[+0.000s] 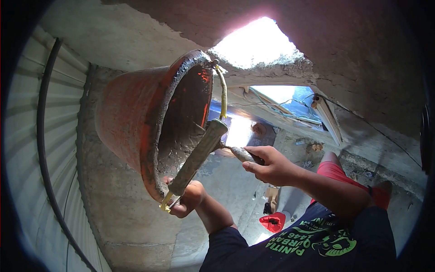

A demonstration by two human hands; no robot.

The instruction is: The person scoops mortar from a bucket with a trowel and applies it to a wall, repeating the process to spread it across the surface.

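A red-orange bucket, crusted with grey mortar, is tipped over so that its mouth faces right. Its bail handle carries a thick grey grip, with yellow wire or cord at both ends. My left hand is closed at the lower rim, beside the bottom end of the bail. My right hand wraps round the handle of a trowel. The trowel's metal neck passes behind the grey grip towards the bucket's mouth, and its blade is partly hidden there.
Corrugated sheeting with a dark pipe runs along the left. A rough concrete wall lies behind the bucket. Bright openings and a hanging cable are above. A red item lies on the floor.
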